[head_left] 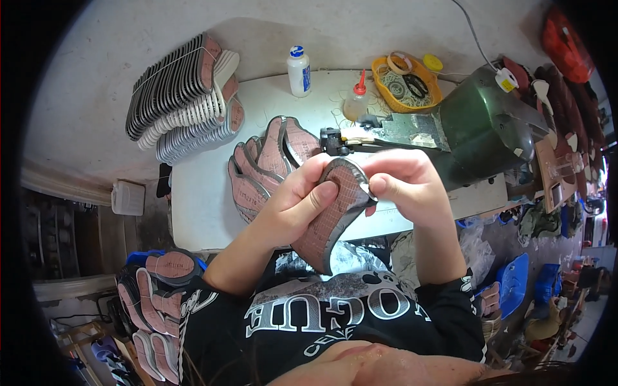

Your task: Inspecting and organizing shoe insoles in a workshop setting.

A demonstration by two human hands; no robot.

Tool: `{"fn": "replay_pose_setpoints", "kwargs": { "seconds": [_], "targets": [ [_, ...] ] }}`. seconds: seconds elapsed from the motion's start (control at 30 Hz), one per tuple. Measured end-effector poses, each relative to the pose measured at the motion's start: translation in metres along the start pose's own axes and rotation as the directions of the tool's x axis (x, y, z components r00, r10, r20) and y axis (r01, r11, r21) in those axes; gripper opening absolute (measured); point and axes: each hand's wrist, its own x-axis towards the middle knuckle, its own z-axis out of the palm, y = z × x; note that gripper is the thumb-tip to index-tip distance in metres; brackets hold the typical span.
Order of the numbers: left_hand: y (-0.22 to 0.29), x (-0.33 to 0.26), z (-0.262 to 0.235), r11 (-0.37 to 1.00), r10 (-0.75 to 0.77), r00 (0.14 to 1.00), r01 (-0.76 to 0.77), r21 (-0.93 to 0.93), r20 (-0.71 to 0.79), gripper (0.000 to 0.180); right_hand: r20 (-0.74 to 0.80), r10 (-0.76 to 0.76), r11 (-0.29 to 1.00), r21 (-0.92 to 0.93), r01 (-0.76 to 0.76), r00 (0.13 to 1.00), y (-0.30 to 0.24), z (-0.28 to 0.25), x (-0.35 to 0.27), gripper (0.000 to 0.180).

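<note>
A shoe insole (331,222) with a reddish gridded face and a dark rim is held up between both hands above the front edge of the white table (206,193). My left hand (296,199) grips its middle, thumb pressed on the gridded face. Pinching its upper right rim is my right hand (405,186). Just behind the hands, a fanned pile of similar insoles (264,164) lies on the table.
A green machine (476,128) with a metal arm (399,132) stands at the right. Two glue bottles (299,71) (356,100) and a yellow basket (409,83) sit at the back. Stacked soles (183,96) lean at the back left. More insoles (154,309) are piled at my lower left.
</note>
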Motion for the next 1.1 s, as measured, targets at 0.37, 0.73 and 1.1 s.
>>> {"fn": "replay_pose_setpoints", "kwargs": {
  "seconds": [0.37,0.73,1.1],
  "targets": [
    [0.002,-0.008,-0.001,0.882,0.038,0.983,0.053,0.469,-0.182,0.034,-0.007,-0.344,0.532,-0.826,0.189,0.939,-0.015,0.022,-0.009,0.006],
    [-0.010,-0.009,0.002,0.931,0.018,0.974,0.067,0.359,-0.228,0.035,0.059,0.090,0.980,-0.182,-0.078,0.994,-0.009,0.003,-0.004,0.011],
    [-0.002,-0.008,0.003,0.862,0.054,0.975,0.064,0.503,-0.217,0.030,0.110,0.263,0.964,-0.070,-0.256,0.959,0.005,-0.013,0.001,0.020]
  ]
}}
